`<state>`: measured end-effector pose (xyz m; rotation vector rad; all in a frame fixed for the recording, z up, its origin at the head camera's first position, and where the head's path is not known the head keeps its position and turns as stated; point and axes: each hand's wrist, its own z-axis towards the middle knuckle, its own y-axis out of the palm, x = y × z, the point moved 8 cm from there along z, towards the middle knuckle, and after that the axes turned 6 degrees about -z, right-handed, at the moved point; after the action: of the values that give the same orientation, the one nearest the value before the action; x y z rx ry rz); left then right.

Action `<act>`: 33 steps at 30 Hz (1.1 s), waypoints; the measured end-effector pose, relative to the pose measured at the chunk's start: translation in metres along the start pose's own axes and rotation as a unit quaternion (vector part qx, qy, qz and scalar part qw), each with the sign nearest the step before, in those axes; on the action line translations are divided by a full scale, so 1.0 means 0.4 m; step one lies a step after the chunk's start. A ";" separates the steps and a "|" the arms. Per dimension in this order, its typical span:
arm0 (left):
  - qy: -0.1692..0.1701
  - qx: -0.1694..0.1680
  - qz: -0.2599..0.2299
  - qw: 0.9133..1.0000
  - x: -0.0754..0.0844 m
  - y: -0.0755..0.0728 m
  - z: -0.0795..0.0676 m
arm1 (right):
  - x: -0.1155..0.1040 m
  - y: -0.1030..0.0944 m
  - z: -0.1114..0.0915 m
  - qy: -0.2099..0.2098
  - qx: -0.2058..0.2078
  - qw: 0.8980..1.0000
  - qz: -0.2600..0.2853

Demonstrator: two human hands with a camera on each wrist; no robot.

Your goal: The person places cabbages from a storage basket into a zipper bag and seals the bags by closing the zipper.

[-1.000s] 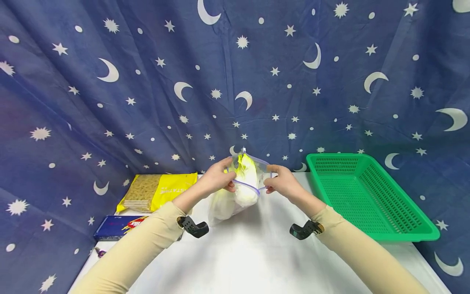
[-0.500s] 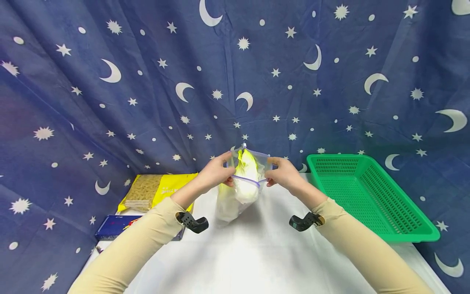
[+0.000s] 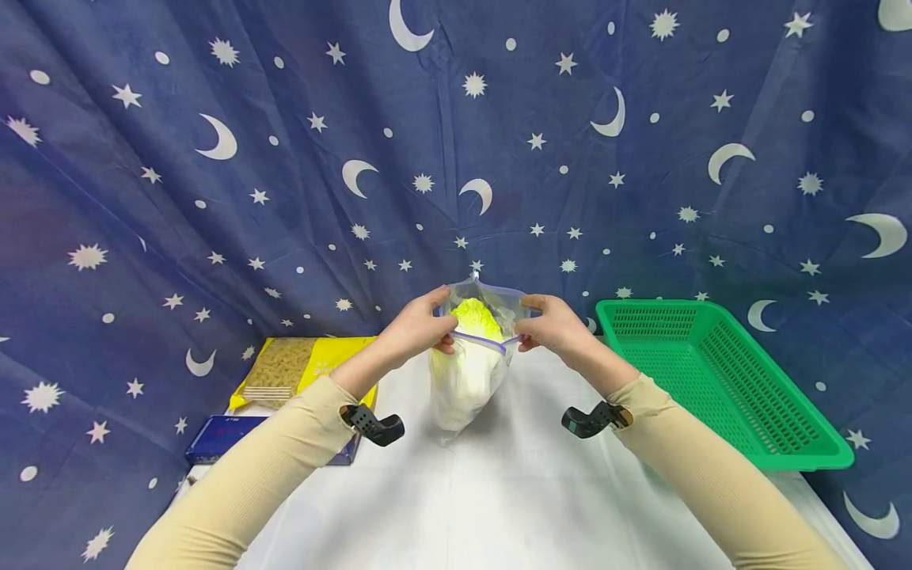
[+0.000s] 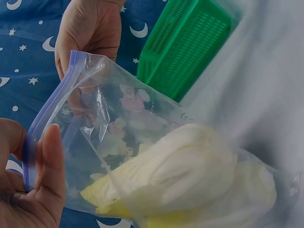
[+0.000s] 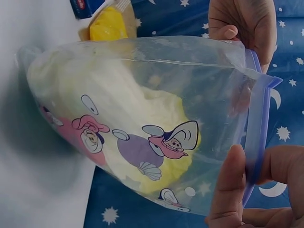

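At eight o'clock from the bag's mouth, a small dark object is nearly hidden behind your left sleeve; you can't make out what it is. Next comes a blue box, its right part covered by that sleeve; your right wrist view crops it and shows only a red patch too small to read. At nine o'clock, your forearm partly covers a yellow bag of short pasta, its lettering mostly hidden. Your left hand pinches the left edge of a clear zip bag between thumb and fingers. The napa cabbage lies inside, leafy end between your two hands, body running down toward six o'clock, hazy through the film; your fingers hold only plastic. Cartoon figures in bonnets decorate the film. Your right hand pinches the opposite edge, spreading the mouth. At three o'clock sits a green plastic basket.
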<state>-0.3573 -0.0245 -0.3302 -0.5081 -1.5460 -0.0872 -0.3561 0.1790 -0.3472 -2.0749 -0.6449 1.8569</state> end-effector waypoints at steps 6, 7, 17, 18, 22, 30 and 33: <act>0.006 0.000 -0.002 1.000 0.015 -0.006 -0.002 | -0.033 -0.009 -0.010 -0.023 -0.008 1.000 0.010; 0.007 0.001 -0.003 1.000 0.017 -0.007 -0.003 | -0.041 -0.011 -0.012 -0.030 -0.011 0.999 0.012; 0.015 0.010 -0.017 1.000 0.027 -0.006 -0.009 | -0.098 -0.033 -0.025 -0.060 -0.008 0.998 0.009; 0.017 0.010 -0.017 1.000 0.028 -0.004 -0.011 | -0.100 -0.034 -0.025 -0.061 -0.008 0.998 0.009; 0.020 0.008 -0.018 1.000 0.032 0.001 -0.012 | -0.101 -0.038 -0.023 -0.061 -0.010 0.998 0.007; 0.017 0.000 -0.018 1.000 0.025 0.016 -0.013 | -0.087 -0.030 -0.019 -0.059 -0.017 0.998 0.002; 0.006 -0.008 -0.019 1.000 0.015 0.025 -0.013 | -0.077 -0.021 -0.017 -0.059 -0.027 0.998 0.000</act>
<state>-0.3483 -0.0160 -0.3267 -0.4889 -1.5441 -0.1323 -0.3528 0.1714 -0.3157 -2.0086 -0.7323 1.9958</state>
